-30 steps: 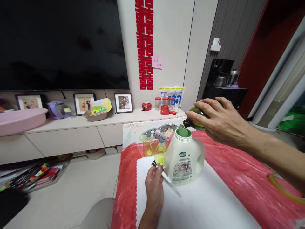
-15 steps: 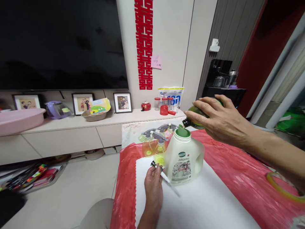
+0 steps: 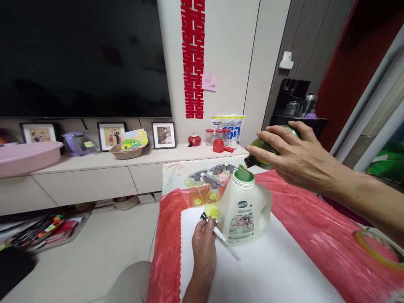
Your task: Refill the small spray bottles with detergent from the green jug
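My right hand [image 3: 293,153] is wrapped round a dark green bottle [image 3: 263,150], tilted with its black threaded neck down at the jug's mouth. The pale green detergent jug [image 3: 243,210] stands upright with a green spout inside its opening. My left hand [image 3: 203,244] pinches a pump head [image 3: 214,227] with a black collar, a white body and a clear tube pointing down to the right. Just behind that hand are a yellow spray bottle [image 3: 212,200] and an orange spray bottle [image 3: 197,194] with grey trigger heads.
White paper [image 3: 268,273] lies over red plastic sheeting [image 3: 168,235] on the table. A roll of yellow tape [image 3: 378,250] is at the right. Behind, a cabinet [image 3: 94,179] bears picture frames, a pink basin [image 3: 28,158], red-lidded jars and a bag [image 3: 235,126].
The view has shifted slightly. The bottle in my right hand remains tipped at the jug's mouth, its neck a little further from the spout. My left hand still holds the pump head.
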Available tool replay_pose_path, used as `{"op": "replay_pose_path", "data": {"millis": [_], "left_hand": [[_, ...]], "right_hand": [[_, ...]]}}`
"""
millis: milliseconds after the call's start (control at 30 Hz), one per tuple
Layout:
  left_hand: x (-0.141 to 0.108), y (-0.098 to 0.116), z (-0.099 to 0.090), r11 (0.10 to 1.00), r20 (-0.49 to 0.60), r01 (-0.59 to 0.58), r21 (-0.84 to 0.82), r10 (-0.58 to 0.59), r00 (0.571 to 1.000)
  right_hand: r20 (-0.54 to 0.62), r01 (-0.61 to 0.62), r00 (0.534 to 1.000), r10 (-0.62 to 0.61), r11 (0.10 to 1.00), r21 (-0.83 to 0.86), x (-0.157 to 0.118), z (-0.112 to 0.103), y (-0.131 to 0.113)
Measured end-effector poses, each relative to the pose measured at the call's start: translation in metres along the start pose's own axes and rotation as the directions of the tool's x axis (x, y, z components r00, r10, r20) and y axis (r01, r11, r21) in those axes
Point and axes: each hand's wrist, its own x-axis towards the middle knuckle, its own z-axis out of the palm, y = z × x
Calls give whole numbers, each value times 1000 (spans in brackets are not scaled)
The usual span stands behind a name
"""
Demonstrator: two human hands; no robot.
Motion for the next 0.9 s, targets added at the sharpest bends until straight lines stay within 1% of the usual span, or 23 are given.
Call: {"op": "replay_pose_path", "data": {"millis": [333, 567, 900], "left_hand": [[-2, 1, 2, 1000, -7, -1, -7, 1, 1000], [-2, 1, 0, 1000, 1, 12, -4, -12, 1000], [-1, 0, -1, 1000, 6, 10, -5, -10, 1000]], "right_hand": [[-29, 22, 999, -23, 1000, -11, 2, -3, 5], [0, 15, 1000, -15, 999, 37, 4, -9, 5], [26, 78, 997, -76, 992, -98, 9, -11, 6]]}}
